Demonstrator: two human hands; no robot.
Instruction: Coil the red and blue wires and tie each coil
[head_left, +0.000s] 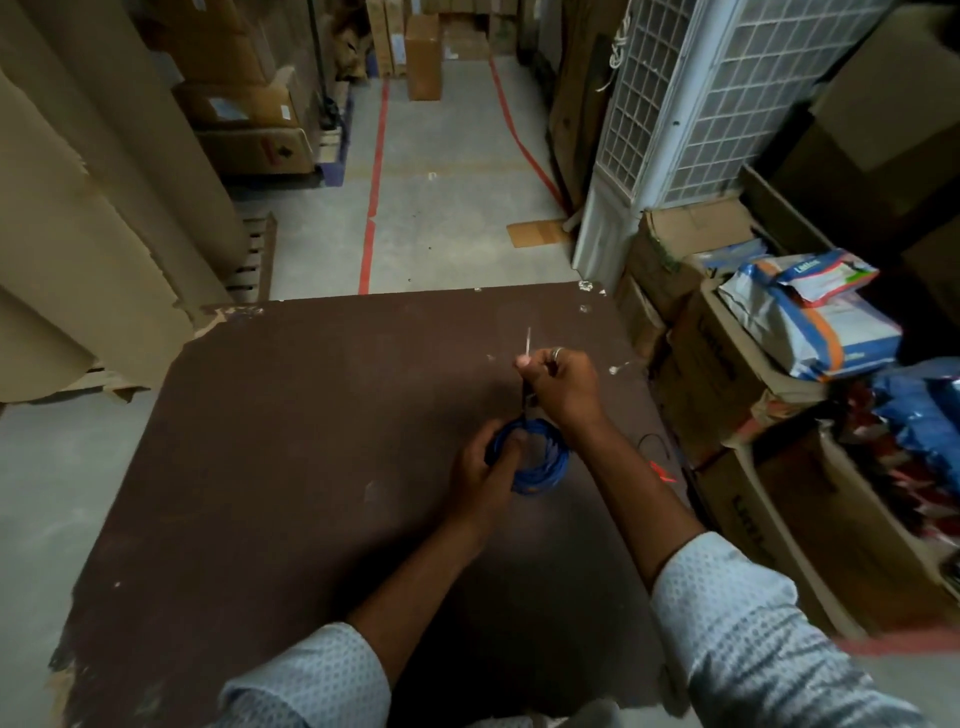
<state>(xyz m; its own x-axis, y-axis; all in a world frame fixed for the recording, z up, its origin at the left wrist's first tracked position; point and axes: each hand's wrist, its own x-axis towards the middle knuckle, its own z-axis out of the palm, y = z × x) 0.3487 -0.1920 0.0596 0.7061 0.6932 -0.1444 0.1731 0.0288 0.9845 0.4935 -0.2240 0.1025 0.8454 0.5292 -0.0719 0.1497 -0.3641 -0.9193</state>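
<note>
Brown and scuffed, the table board (311, 441) is the landmark and work surface, giving the person a flat place to brace the job. Near its right side, close to the middle of its depth, sits the blue wire coil (540, 462), already wound into a ring and held just above or on the board; I cannot tell which. The left hand (483, 467) is curled shut around the coil's left side, fingers through the ring, probably to stop the loops springing apart. Just beyond the coil, toward the board's far edge, the right hand (563, 384) is closed in a pinch on a thin pale tie (528, 343) whose tail sticks upward, apparently pulling it tight around the coil. Smallest, at the board's right edge, a scrap of red wire (662, 472) lies beside a thin black loop (652, 441), not yet coiled as far as I can see.
</note>
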